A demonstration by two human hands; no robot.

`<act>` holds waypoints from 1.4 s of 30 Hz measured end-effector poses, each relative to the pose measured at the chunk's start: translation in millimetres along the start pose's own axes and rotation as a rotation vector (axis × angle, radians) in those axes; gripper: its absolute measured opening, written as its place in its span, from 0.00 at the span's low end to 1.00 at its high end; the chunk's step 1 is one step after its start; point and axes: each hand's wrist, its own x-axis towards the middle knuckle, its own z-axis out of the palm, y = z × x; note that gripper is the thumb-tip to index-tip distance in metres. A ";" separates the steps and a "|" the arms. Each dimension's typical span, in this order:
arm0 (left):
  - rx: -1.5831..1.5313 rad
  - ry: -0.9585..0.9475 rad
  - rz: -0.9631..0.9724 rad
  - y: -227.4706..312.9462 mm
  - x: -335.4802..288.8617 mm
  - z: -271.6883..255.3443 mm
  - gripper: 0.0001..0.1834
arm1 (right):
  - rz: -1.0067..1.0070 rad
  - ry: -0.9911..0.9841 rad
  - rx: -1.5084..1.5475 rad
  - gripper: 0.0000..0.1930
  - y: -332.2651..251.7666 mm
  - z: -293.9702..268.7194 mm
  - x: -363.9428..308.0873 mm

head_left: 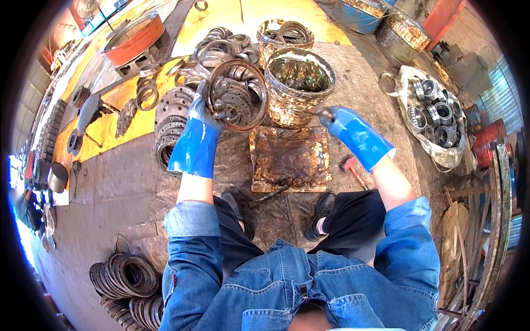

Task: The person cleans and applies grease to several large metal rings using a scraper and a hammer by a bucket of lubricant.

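My left hand (pixel 207 113), in a blue glove with a dark, greasy palm, grips the left side of a large brown metal ring (pixel 264 105). Through the ring, more metal rings show on the pile behind. My right hand (pixel 334 118), gloved the same way, is held to the right of a grease-caked bucket (pixel 292 116). Its darkened fingers look curled together, and whatever they may hold cannot be made out. Below and between my hands lies a flat, oily brown sheet (pixel 290 160). A red-headed hammer (pixel 350 164) rests on the floor under my right forearm.
A second bucket (pixel 284 36) behind holds rings. Flanged discs (pixel 172 113) stand stacked at left; more rings (pixel 132 274) lie near lower left. A white sack (pixel 411 83) with bearing rings is at right. Farther off are an orange drum section (pixel 135 44) and metal bars (pixel 499 209).
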 end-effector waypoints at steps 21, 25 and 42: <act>0.760 0.177 -0.172 -95.4 9.6 -51.1 0.27 | 0.315 -0.479 2.375 0.09 -15.7 26.9 -47.8; 1.083 -0.044 0.022 -86.8 -14.2 21.0 0.24 | 0.332 -0.204 2.221 0.11 -0.2 38.9 -48.9; 1.080 -0.005 0.209 -85.4 13.1 5.2 0.16 | 0.054 -0.234 1.992 0.17 26.7 44.1 -47.2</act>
